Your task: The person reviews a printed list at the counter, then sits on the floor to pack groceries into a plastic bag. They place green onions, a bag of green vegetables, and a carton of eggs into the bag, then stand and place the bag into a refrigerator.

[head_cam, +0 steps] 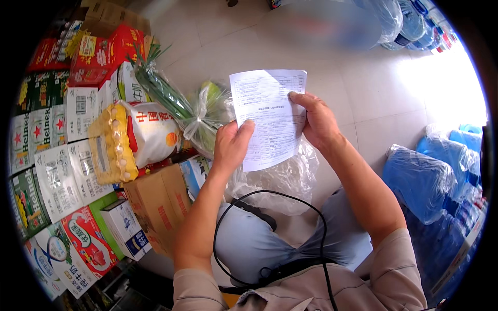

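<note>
Both hands hold a white printed sheet of paper [268, 136] in front of me, its thumbs-side bearing rows of printed writing. My left hand [231, 144] grips the left edge, thumb on top. The right edge is pinched by my right hand [317, 118], its thumb on the upper part. Behind the sheet, partly hidden, a clear plastic bag [295, 190] lies on the floor. Close to my left hand is a knotted clear bag of leafy green vegetables [204, 116], with long green stalks [159, 85] reaching up and left.
At left stand stacked drink cartons [46, 132], a yellow egg tray [113, 144], a white printed sack [153, 130] and a brown cardboard box [161, 206]. Blue water jugs [420, 179] in plastic film stand at right; more bottles [412, 27] are at upper right. A black cable [325, 233] loops before my lap.
</note>
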`<state>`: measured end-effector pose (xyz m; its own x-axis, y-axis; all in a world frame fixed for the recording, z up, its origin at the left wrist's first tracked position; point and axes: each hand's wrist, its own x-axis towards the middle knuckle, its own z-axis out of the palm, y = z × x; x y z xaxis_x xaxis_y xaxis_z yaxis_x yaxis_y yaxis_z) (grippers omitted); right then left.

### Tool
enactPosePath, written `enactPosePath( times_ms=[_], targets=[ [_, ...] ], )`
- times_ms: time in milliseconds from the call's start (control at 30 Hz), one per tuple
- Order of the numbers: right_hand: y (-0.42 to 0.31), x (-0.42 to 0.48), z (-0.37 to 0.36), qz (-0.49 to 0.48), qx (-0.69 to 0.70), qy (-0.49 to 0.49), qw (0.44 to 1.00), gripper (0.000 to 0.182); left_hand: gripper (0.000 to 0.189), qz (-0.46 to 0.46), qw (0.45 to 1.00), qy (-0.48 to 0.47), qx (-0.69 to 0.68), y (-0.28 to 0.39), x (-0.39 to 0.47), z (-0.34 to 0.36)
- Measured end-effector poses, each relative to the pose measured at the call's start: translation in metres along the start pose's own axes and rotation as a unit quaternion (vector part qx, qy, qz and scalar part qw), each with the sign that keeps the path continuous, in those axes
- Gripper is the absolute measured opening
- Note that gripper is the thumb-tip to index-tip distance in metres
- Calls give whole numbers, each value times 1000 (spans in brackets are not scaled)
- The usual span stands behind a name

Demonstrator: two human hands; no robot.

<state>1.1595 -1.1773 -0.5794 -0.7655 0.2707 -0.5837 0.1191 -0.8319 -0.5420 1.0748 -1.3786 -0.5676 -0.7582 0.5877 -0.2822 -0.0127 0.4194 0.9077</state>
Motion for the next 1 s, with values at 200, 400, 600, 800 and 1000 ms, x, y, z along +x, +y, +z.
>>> enactPosePath(
  times_ms=[200, 400, 600, 800, 1000],
  targets=[
    [4, 2, -4, -12, -8, -3, 1000, 27, 36, 5, 1000, -5, -29, -5, -3, 0],
    [7, 0, 1, -6, -25, -9, 1000, 27, 34, 11, 998, 3, -66, -10, -11, -1],
    [9, -1, 6, 2, -29, -11, 1000, 26, 34, 6, 998, 14, -58, -12, -16, -4],
    [10, -2, 16, 18, -55, -15, 998, 26, 33, -12, 997, 41, -66, -13, -27, -9],
    [15, -2, 5, 17, -81, 15, 996, 29, 28, -97, 993, -58, -39, -29, -43, 1]
  ],
)
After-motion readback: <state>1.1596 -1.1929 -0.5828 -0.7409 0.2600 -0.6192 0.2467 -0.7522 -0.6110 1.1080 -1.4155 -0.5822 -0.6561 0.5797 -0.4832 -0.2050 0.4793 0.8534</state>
